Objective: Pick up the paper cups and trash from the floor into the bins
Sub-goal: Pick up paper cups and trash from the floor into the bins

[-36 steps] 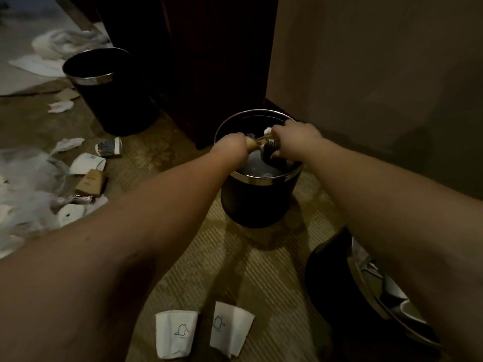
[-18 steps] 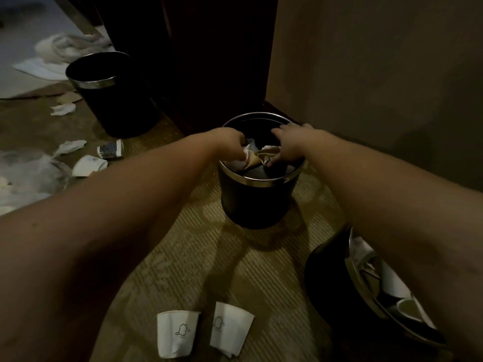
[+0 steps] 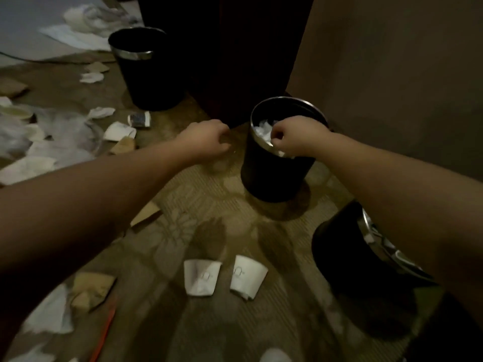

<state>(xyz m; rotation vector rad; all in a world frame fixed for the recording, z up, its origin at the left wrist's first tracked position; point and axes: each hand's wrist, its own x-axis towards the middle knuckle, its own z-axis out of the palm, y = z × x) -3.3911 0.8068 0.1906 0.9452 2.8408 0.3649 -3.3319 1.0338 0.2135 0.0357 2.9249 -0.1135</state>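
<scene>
A black bin with a silver rim [image 3: 317,111] stands by the wall, crumpled white trash [image 3: 261,131] showing inside it. My right hand [image 3: 295,138] hangs over the bin's near rim with fingers loosely curled and nothing visible in them. To the left of the bin, my left hand [image 3: 206,142] hovers above the carpet, also loosely curled and empty. Two flattened white paper cups [image 3: 202,276] [image 3: 248,276] lie side by side on the carpet in front of me.
A second black bin [image 3: 146,74] stands far left by dark furniture. A third bin [image 3: 347,257] with trash in it sits under my right forearm. Cups, brown paper and tissues [image 3: 119,130] litter the floor at left, with an orange stick [image 3: 104,333] near the bottom.
Both hands have let go of the trash they held over the middle bin. My left hand has pulled back to the left, off the bin; the right stays at the rim.
</scene>
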